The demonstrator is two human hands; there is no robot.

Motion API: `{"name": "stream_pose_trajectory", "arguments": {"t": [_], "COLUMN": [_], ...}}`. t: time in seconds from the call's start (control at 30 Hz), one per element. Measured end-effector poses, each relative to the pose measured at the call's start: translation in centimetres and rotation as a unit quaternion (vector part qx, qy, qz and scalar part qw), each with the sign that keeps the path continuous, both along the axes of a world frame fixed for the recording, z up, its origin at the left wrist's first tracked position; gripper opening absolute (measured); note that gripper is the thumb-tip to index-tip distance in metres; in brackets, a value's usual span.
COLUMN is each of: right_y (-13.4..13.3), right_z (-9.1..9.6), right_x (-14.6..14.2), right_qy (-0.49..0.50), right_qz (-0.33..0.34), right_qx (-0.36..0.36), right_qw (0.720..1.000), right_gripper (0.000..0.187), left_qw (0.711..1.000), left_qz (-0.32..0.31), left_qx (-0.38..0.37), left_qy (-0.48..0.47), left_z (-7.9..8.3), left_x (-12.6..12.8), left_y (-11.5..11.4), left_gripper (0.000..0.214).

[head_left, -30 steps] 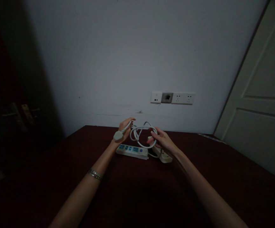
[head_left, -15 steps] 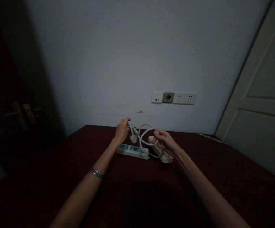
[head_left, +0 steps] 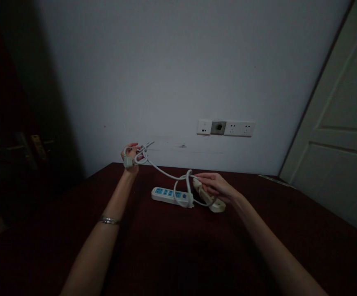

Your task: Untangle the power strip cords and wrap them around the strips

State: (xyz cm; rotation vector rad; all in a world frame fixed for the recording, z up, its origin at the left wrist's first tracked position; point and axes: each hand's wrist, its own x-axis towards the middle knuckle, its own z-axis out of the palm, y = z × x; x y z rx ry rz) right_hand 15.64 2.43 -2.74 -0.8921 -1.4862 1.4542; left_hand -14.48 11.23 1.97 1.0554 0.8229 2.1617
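Observation:
My left hand [head_left: 131, 156] is raised to the left above the dark red table [head_left: 172, 255], closed on the plug end and loops of a white cord [head_left: 162, 172]. The cord runs down to the right to a white power strip with blue sockets [head_left: 170, 195] lying on the table. My right hand [head_left: 217, 186] rests on a second, cream power strip [head_left: 210, 200] beside it, fingers curled over its top and touching the cord there.
A row of wall sockets [head_left: 226, 128] sits on the white wall behind the table. A white door [head_left: 338, 135] stands at the right. At the left is a dark door with a handle [head_left: 30, 146].
My left hand has pulled the cord's plug end up and to the left, drawing the coil out into a long line. My right hand has dropped onto the cream strip.

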Motion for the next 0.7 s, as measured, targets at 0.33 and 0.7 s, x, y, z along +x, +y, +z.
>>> {"name": "stream_pose_trajectory", "arguments": {"t": [0.33,0.7], "right_y": [-0.6,-2.3], "right_z": [1.0,2.0], "right_x": [-1.3,-2.8], "right_qy": [0.068,-0.177], "right_qz": [-0.029,-0.087], "right_qx": [-0.043,0.144], "right_qw": [0.996,0.97], "right_gripper": [0.043,0.05], "left_qw": [0.99,0.965], "left_qz": [-0.101,-0.25], "left_qx": [-0.078,-0.075], "left_qy": [-0.061,-0.012], "left_z": [1.7,5.7], "left_x": [2.7,7.6], "left_y": [-1.9,-5.3], "left_gripper": [0.01,0.011]}}
